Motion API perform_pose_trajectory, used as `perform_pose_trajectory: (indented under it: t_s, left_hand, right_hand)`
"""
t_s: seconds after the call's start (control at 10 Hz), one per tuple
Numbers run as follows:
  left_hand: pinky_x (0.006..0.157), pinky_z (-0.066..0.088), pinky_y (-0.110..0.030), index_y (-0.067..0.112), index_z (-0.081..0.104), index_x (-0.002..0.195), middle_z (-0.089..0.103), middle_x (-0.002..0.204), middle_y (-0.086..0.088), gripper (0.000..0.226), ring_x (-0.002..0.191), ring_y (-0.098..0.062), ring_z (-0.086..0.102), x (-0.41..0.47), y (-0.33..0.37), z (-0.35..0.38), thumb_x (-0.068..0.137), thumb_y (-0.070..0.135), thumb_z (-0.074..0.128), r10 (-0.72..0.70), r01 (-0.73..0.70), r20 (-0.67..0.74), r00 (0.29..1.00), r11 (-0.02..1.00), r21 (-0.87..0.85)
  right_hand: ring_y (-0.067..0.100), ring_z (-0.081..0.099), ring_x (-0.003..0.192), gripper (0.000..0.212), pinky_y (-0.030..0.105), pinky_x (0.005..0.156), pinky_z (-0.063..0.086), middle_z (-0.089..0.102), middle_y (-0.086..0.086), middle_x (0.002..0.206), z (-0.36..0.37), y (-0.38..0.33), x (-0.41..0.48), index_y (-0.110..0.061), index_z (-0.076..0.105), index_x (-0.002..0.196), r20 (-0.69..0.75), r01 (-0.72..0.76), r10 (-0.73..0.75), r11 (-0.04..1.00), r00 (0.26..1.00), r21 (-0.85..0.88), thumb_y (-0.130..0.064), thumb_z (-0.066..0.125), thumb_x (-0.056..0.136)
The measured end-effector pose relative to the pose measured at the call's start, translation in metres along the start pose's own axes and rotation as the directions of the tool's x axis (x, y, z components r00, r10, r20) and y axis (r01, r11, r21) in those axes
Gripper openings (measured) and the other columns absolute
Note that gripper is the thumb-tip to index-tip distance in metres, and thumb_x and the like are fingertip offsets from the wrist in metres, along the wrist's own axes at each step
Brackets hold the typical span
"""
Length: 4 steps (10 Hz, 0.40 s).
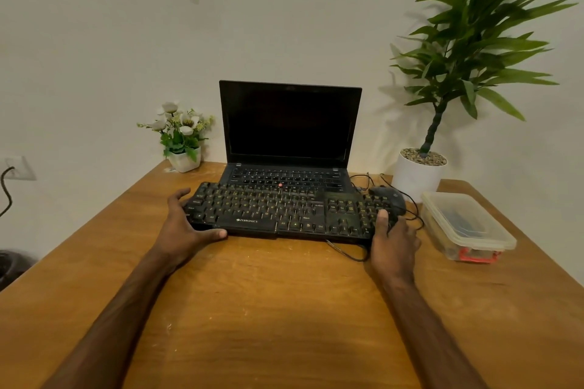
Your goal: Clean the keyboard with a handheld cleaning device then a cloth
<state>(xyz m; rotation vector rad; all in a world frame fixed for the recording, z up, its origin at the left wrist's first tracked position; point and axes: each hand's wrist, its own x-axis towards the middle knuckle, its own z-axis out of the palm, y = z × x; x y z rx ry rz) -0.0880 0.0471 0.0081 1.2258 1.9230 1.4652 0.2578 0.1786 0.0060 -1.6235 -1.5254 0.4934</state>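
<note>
On the desk (284,294), the left hand (183,226) curls round one end of the keyboard (278,208); the right hand (395,238) grips the other, thumb on keys

plant (474,25): top cut off by frame, leaves blurred.
container (467,224): contents obscured by cloudy plastic, not id'd.
laptop (289,123): front part hidden by keyboard (284,208).
dark obj (12,265): cut off at left edge.

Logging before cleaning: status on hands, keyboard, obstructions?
Left hand grips keyboard left end; right hand grips right end. Keyboard overlaps laptop front. Mouse, loose cable beside right hand.
</note>
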Motion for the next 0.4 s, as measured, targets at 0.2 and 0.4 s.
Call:
perform_pose_trajectory:
  t_s: [0.2,0.4]
  left_hand:
    - [0.118,0.033,-0.046,0.022,0.015,0.154,0.032,0.154,-0.011,0.146,0.139,-0.026,0.037,-0.011,0.003,0.005,0.038,0.064,0.095,0.112,-0.099,-0.047,0.993,0.971,0.216]
    - [0.124,-0.001,-0.051,0.01,0.005,0.16,-0.009,0.169,-0.009,0.114,0.155,-0.023,-0.012,-0.038,0.01,0.039,0.081,0.082,0.044,0.484,-0.405,0.067,0.873,0.641,0.652]
  right_hand:
    - [0.033,0.022,0.141,0.071,0.05,0.11,0.032,0.03,0.018,0.153,-0.003,-0.002,-0.009,-0.003,0.026,0.151,-0.016,0.019,-0.019,1.0,1.0,0.006,-0.053,0.029,0.101]
    - [0.028,0.003,0.152,0.074,0.046,0.122,0.005,0.006,0.01,0.165,-0.002,-0.015,-0.037,-0.011,0.007,0.157,-0.024,0.367,-0.392,0.879,0.919,-0.304,-0.057,0.024,0.101]
